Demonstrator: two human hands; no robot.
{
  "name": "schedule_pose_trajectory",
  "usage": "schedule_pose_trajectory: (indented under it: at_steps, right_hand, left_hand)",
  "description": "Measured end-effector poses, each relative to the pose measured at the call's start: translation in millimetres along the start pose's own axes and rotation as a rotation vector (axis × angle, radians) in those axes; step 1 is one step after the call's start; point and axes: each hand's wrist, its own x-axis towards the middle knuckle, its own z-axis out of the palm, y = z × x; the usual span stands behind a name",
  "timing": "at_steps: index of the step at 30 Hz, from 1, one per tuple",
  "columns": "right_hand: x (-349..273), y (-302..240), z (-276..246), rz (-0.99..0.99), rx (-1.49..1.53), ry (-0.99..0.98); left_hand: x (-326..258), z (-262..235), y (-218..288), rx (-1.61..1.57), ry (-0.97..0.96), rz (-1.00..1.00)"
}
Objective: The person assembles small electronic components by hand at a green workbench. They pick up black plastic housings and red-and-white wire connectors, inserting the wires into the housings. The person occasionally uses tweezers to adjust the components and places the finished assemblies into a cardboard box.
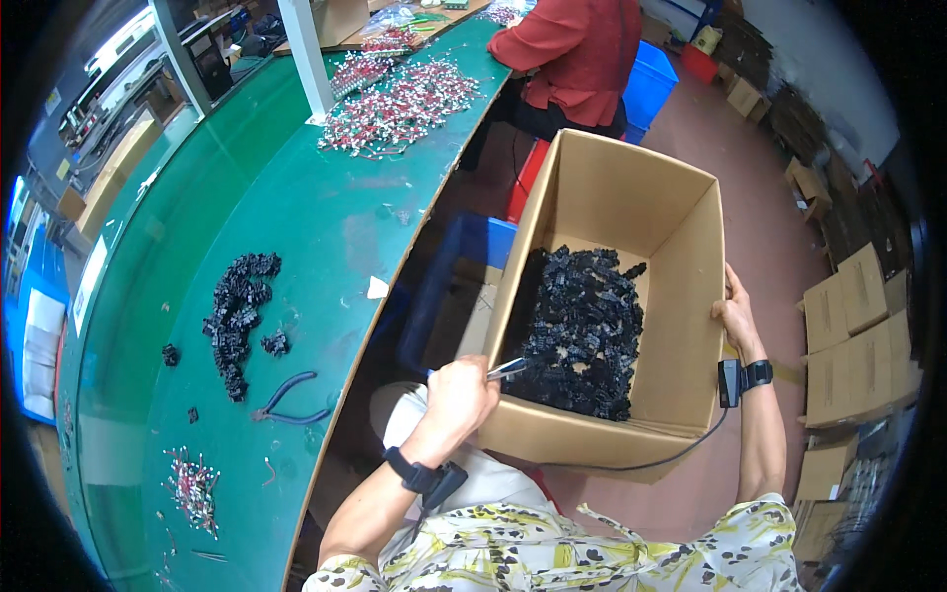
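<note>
A tall open cardboard box stands in front of me, slightly tilted. Small black plastic parts lie heaped over its bottom. My left hand is closed at the box's near left edge. Silver metal tweezers stick out of this fist over the box's rim; the rest of them is hidden by the fingers. On the box's right outer wall, my right hand grips with its fingers along the side. Both wrists wear black bands with small devices.
Left is a green worktable with a curved pile of black parts, blue-handled pliers and red-and-white wire pieces. A larger wire heap lies farther along, near a person in red. A blue bin stands beside the box.
</note>
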Motion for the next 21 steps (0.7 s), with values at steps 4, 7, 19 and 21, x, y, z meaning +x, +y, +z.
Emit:
schedule_pose_trajectory:
  at_steps: [4,7,19,21]
  right_hand:
    - [-5.3,0.0,15.1,0.007,0.045,-0.039]
    - [-14.5,-6.6,26.9,-0.010,0.086,-0.055]
    - [-12.5,-51.2,72.4,0.089,-0.113,-0.186]
    - [-13.8,-63.6,72.0,0.147,-0.183,-0.225]
  left_hand:
    - [-17.3,-16.9,1.8,0.010,0.047,-0.038]
    - [-14.2,-32.4,1.0,0.063,0.087,-0.069]
    - [-23.3,-83.8,8.8,0.149,0.122,-0.166]
    - [-17.2,-87.8,10.2,0.161,0.093,-0.177]
